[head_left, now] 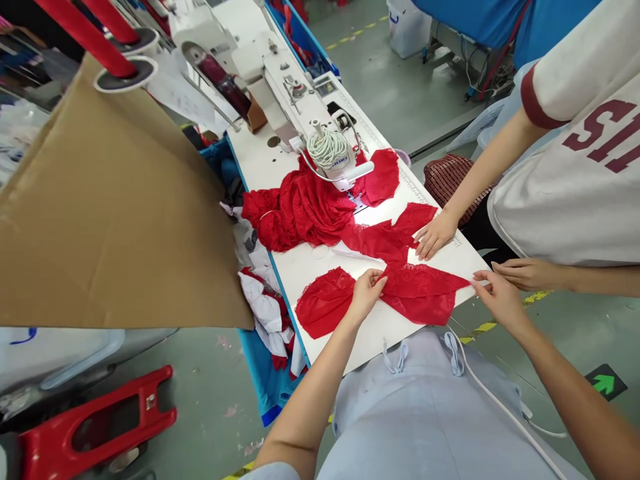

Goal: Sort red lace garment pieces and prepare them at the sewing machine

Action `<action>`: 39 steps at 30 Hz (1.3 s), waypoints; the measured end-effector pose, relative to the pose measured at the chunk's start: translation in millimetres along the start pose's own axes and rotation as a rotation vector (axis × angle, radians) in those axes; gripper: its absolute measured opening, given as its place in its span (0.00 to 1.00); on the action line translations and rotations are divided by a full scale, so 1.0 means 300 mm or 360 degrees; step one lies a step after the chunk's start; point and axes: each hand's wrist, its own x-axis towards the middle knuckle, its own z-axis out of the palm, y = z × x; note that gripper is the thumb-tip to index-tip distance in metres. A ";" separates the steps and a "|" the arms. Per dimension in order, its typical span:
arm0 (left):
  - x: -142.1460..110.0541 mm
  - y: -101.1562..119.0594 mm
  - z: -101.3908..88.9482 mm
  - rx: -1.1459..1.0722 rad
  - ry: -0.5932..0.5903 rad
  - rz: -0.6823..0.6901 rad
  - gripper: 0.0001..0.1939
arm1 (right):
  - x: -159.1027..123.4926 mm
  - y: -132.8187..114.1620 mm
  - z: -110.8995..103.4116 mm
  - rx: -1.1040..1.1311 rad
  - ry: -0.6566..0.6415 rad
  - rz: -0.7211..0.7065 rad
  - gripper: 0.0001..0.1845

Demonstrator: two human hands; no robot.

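Note:
A sheer red lace garment piece point(425, 293) lies spread over the near end of the white sewing table point(293, 267). My left hand point(369, 293) pinches its edge near the middle. At its right corner, beyond the table edge, my right hand point(500, 301) grips the fabric between thumb and fingers. Another red lace piece point(325, 303) lies flat to the left of my left hand. A bunched heap of red lace point(305, 213) sits beside the needle area of the white sewing machine point(300, 100).
A co-worker in a white shirt point(575, 193) stands at the right, one hand point(435, 235) flat on the table, the other point(530, 273) near my right hand. Cardboard point(130, 220) and a blue cloth bin point(263, 380) flank the left. A white cable point(493, 400) crosses my lap.

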 end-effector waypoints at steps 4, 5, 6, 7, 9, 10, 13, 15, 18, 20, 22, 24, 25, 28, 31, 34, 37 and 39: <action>0.004 0.021 -0.016 -0.0019 -0.0010 -0.0011 0.11 | 0.002 -0.003 0.057 0.0061 0.0092 -0.0009 0.07; 0.003 0.027 -0.020 -0.0033 -0.0012 -0.0014 0.12 | 0.003 -0.003 0.060 0.0098 0.0129 -0.0004 0.06; 0.000 0.032 -0.023 -0.0050 -0.0016 -0.0018 0.12 | 0.003 -0.002 0.057 0.0141 0.0174 0.0004 0.07; -0.004 0.035 -0.025 -0.0068 -0.0021 -0.0024 0.13 | 0.002 0.000 0.052 0.0186 0.0221 0.0014 0.09; -0.017 0.037 -0.025 -0.0101 -0.0034 -0.0037 0.15 | -0.001 -0.001 0.041 0.0263 0.0300 0.0027 0.11; -0.025 0.035 -0.023 -0.0116 -0.0040 -0.0043 0.15 | -0.003 -0.005 0.037 0.0303 0.0338 0.0027 0.12; -0.051 0.025 -0.018 -0.0163 -0.0056 -0.0059 0.18 | -0.002 -0.040 0.040 0.0451 0.0510 -0.0022 0.10; -0.067 0.019 -0.019 -0.0220 -0.0055 -0.0067 0.19 | 0.003 -0.073 0.048 0.0528 0.0655 -0.0112 0.07; -0.089 0.019 -0.027 -0.0300 -0.0027 -0.0059 0.20 | 0.014 -0.113 0.055 0.0517 0.0803 -0.0279 0.06; -0.102 0.024 -0.035 -0.0340 -0.0023 -0.0030 0.20 | 0.023 -0.124 0.055 0.0457 0.0846 -0.0372 0.06; -0.111 0.032 -0.043 -0.0371 -0.0018 0.0016 0.19 | 0.033 -0.127 0.056 0.0411 0.0813 -0.0408 0.05; -0.114 0.046 -0.051 -0.0390 0.0015 0.0064 0.18 | 0.047 -0.132 0.065 0.0433 0.0743 -0.0367 0.03; -0.112 0.057 -0.055 -0.0417 0.0039 0.0078 0.18 | 0.055 -0.138 0.071 0.0463 0.0720 -0.0333 0.02; -0.100 0.100 -0.071 -0.0626 0.0098 0.0125 0.20 | 0.081 -0.172 0.098 0.0643 0.0730 -0.0267 0.05; -0.084 0.150 -0.089 -0.0843 0.0122 0.0258 0.20 | 0.103 -0.209 0.128 0.0947 0.0671 -0.0225 0.07; -0.066 0.172 -0.105 -0.0904 0.0180 0.0371 0.18 | 0.112 -0.221 0.158 0.0997 0.0563 -0.0231 0.05; -0.049 0.155 -0.125 -0.0768 0.0296 0.0351 0.15 | 0.117 -0.208 0.190 0.0718 0.0444 -0.0331 0.03; -0.041 0.131 -0.139 -0.0549 0.0353 0.0301 0.13 | 0.123 -0.196 0.209 0.0566 0.0377 -0.0390 0.07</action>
